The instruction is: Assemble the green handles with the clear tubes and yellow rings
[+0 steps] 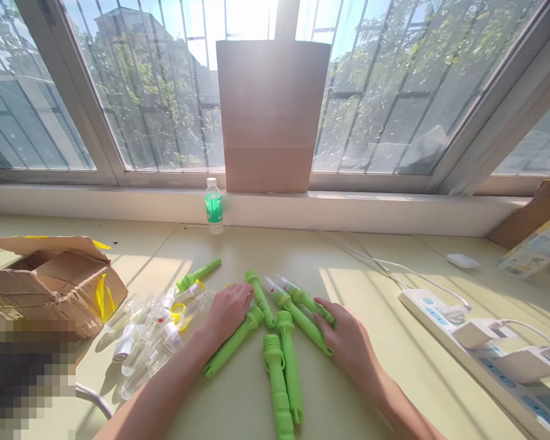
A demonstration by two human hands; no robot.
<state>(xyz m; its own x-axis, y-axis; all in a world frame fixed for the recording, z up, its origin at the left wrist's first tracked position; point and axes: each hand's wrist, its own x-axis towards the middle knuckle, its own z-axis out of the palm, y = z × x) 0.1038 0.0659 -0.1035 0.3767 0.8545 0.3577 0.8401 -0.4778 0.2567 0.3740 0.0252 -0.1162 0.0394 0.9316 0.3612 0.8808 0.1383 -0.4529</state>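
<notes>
My left hand [231,308] has its fingers bent against the left side of a bright green ribbed plastic handle [261,300]; its grip is partly hidden. My right hand [346,327] closes its fingertips on the lower end of a green handle with a clear tip [305,299]. Alongside that lies a second green handle with a clear, red-dotted tip [306,327]. More green handles with threaded necks lie between my forearms: one slanted handle [233,343], one long handle [292,373] and one nearest handle [277,391].
Clear tubes with white fittings [153,348] and yellow rings are heaped at left, by another green handle [199,273]. An open cardboard box [85,299] stands beyond. A bottle [214,211] stands by the window; a power strip [433,315] with plugged-in chargers lies right.
</notes>
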